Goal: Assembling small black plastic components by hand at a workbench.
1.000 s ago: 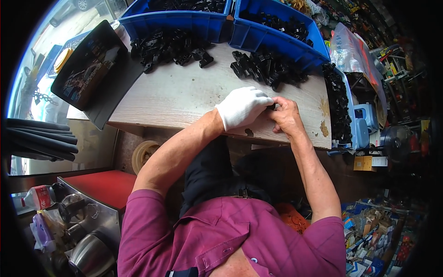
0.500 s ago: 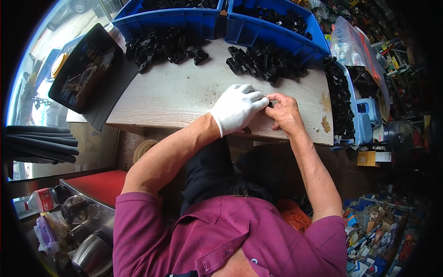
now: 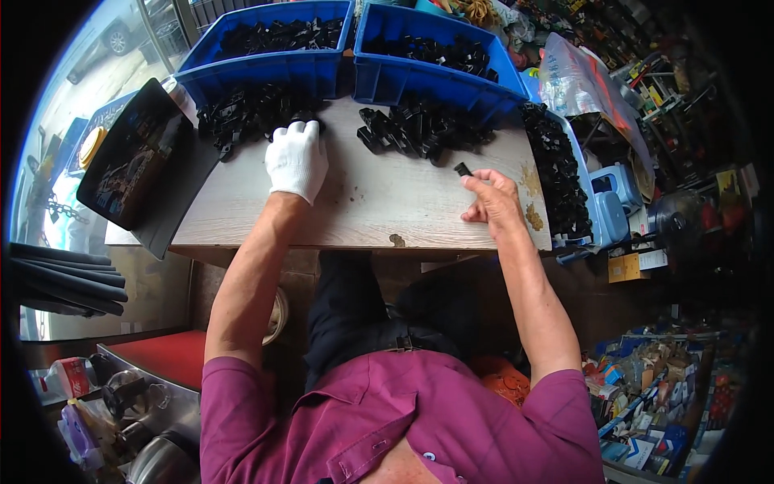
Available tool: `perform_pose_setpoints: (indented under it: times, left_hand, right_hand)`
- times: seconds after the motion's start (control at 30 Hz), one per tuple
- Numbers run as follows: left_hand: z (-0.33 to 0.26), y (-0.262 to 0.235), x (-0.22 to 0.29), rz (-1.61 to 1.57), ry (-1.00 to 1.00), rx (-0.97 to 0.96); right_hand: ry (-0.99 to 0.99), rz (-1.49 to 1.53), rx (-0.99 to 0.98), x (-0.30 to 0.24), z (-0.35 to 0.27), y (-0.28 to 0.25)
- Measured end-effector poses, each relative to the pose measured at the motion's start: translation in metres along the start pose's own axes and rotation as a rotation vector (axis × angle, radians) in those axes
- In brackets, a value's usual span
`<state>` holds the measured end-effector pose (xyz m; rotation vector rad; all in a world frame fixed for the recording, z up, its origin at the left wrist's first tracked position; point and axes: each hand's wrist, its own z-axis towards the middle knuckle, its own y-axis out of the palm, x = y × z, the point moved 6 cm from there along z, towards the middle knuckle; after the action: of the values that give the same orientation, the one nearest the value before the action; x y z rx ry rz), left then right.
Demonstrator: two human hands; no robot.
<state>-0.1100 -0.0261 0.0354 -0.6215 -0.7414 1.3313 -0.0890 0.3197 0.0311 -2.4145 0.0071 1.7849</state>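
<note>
In the head view, your left hand (image 3: 297,159), in a white knit glove, reaches to the right edge of the left pile of black plastic parts (image 3: 242,113); its fingertips are hidden, so I cannot tell whether they grip one. Your bare right hand (image 3: 496,198) pinches a small black plastic part (image 3: 462,169) between thumb and finger, over the right side of the pale wood-grain table (image 3: 379,202). That part sits just in front of the right pile of black plastic parts (image 3: 415,133), apart from it. Behind the piles stand the left blue bin (image 3: 314,70) and the right blue bin (image 3: 435,79), both holding more black parts. Left of your gloved hand, a dark tablet (image 3: 137,157) leans in its open cover.
</note>
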Motion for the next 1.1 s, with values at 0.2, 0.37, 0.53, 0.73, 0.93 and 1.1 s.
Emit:
perform_pose_setpoints:
  times: [0.2, 0.37, 0.53, 0.73, 0.93, 1.1]
  left_hand:
    - [-0.005, 0.004, 0.008, -0.176, 0.039, -0.017]
    - [-0.008, 0.002, 0.000, -0.271, -0.052, 0.000]
    - [-0.006, 0.007, -0.005, -0.329, -0.083, 0.031]
    - [-0.006, -0.003, 0.016, -0.282, 0.017, 0.014]
    - [-0.007, 0.000, 0.017, -0.247, 0.060, 0.022]
    - [-0.006, -0.001, 0.013, -0.310, 0.025, 0.022]
  right_hand:
    - [-0.142, 0.167, 0.489, -0.018, 0.047, -0.100]
    - [-0.073, 0.031, 0.342, -0.013, 0.053, -0.075]
    - [-0.084, -0.122, 0.197, -0.018, 0.061, -0.030]
    - [-0.130, -0.409, 0.154, -0.022, 0.076, -0.009]
    - [-0.148, -0.444, 0.209, -0.017, 0.077, -0.013]
    - [-0.017, -0.382, 0.157, -0.011, 0.047, -0.014]
